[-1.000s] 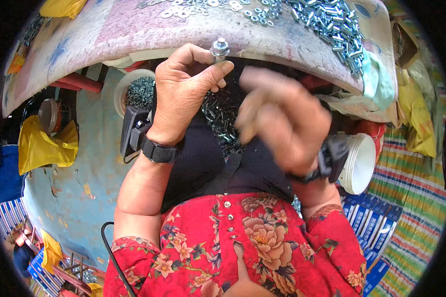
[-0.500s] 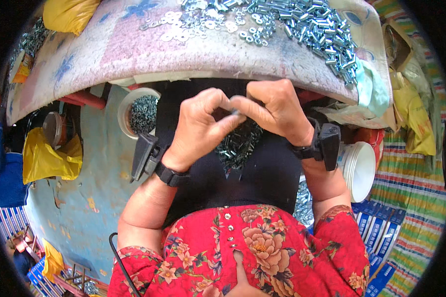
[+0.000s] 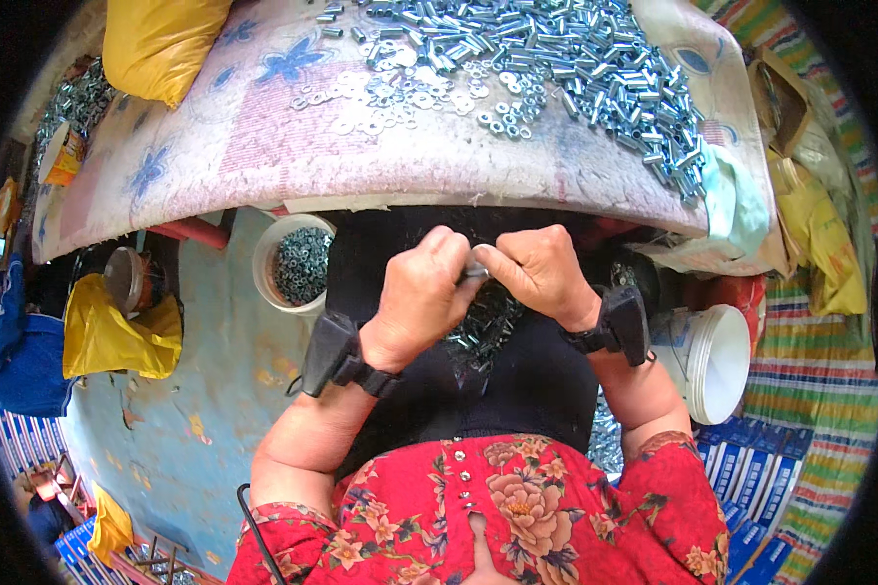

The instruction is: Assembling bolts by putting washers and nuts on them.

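My left hand (image 3: 418,300) and my right hand (image 3: 546,271) meet over my dark lap. Both are closed, thumbs toward each other, on a small grey metal piece (image 3: 475,263). Its exact kind is mostly hidden by my fingers. Just below them, a heap of dark metal fasteners (image 3: 485,336) lies in my lap. Beyond my hands, a cloth-covered table (image 3: 263,185) bears loose flat washers (image 3: 400,90), several nuts (image 3: 505,122) and a big pile of shiny metal tubes (image 3: 605,73).
A white bucket (image 3: 260,261) of small nuts stands left of my lap. Another white bucket (image 3: 722,366) lies tipped at my right, near blue boxes (image 3: 761,468). Yellow bags (image 3: 127,327) and a tied yellow sack (image 3: 161,44) are at the left. A pale green cloth (image 3: 732,200) hangs off the table corner.
The whole view has shifted, so the table edge sits lower. My left fingers have curled in, closing the gap that showed between the hands. The small piece stays between my fingertips.
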A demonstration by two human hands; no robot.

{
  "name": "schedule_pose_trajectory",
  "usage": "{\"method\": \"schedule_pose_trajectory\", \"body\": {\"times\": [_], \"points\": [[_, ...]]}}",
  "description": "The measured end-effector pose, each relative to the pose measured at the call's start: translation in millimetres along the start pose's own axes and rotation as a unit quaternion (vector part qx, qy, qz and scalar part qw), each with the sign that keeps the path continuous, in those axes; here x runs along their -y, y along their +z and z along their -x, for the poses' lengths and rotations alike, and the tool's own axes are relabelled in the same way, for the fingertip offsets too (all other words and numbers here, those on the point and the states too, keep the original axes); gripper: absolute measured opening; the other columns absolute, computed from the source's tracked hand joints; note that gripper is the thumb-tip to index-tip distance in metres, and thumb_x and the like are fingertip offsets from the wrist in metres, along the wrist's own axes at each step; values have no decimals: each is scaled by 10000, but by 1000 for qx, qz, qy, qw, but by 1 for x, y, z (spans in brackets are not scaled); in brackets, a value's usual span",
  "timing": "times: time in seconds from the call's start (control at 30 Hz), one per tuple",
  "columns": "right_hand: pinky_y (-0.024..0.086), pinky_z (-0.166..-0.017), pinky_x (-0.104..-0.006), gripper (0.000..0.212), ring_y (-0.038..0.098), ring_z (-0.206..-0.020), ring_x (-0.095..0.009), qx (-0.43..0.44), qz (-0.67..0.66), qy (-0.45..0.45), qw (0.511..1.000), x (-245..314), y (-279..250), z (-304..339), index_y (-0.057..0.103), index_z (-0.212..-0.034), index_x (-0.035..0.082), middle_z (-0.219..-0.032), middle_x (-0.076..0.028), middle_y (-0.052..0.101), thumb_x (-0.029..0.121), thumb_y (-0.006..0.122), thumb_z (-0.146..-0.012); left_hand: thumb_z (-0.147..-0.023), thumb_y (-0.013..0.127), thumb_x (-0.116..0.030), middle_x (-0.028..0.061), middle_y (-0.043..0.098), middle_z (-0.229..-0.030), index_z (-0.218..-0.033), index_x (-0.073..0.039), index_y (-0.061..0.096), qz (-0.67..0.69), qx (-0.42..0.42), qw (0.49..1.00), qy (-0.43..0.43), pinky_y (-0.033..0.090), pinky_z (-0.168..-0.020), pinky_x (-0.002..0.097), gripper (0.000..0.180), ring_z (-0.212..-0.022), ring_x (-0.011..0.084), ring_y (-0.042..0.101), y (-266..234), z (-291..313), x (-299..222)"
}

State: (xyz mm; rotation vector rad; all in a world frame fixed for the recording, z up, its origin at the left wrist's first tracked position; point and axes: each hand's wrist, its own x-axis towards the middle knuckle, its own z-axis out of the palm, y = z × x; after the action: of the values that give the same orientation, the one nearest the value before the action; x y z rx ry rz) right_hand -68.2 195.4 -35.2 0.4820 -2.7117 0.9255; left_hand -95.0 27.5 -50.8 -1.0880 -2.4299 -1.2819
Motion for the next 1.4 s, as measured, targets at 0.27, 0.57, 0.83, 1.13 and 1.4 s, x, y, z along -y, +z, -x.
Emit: {"method": "schedule_pose_trajectory", "body": {"times": [0.27, 0.57, 0.83, 1.13, 1.4], "points": [[432, -527, -364, 138, 574, -612, -311, -147, 14, -1, 989, -46, -30, -63, 607, -726, 22, -669, -158, 575, 155, 637, -754, -694, 712, -206, 93, 575, -783, -848, -46, 578, -77, 21, 997, 20, 478, -616, 313, 259, -715, 232, 598, -40, -39, 25], [451, -750, -369, 229, 532, -897, -314, -95, 226, -143, 959, -125, 0, -191, 588, -928, 34, -929, -134, 567, 41, 586, -698, -822, 578, -140, 87, 643, -800, -887, -48, 625, -246, -45, 954, 162, 461, -574, 268, 122, -666, 162, 611, -80, -210, 131], [463, -732, -391, 146, 535, -865, -306, -11, 232, -140, 962, -126, -5, -195, 549, -857, 11, -842, -140, 522, 71, 569, -725, -654, 562, -123, 186, 596, -673, -689, -65, 664, -229, 84, 963, 116, 483, -609, 399, 122, -645, 320, 605, -1, -278, 172], [515, -762, -289, 310, 626, -877, -238, -134, -331, 59, 932, -118, -43, -149, 477, -1139, -17, -945, -145, 615, 59, 544, -846, -682, 518, -124, 205, 582, -693, -695, -13, 601, -311, 91, 939, 117, 475, -620, 428, 140, -683, 356, 586, -2, -274, 155], [541, -727, -319, 215, 629, -868, -289, -158, -576, 21, 802, -63, -43, -83, 502, -1078, -9, -934, -139, 616, 34, 508, -868, -888, 512, -180, 15, 611, -813, -987, -14, 538, 104, 96, 990, 18, 418, -571, 187, 195, -674, 57, 552, -69, -184, 77]]}}
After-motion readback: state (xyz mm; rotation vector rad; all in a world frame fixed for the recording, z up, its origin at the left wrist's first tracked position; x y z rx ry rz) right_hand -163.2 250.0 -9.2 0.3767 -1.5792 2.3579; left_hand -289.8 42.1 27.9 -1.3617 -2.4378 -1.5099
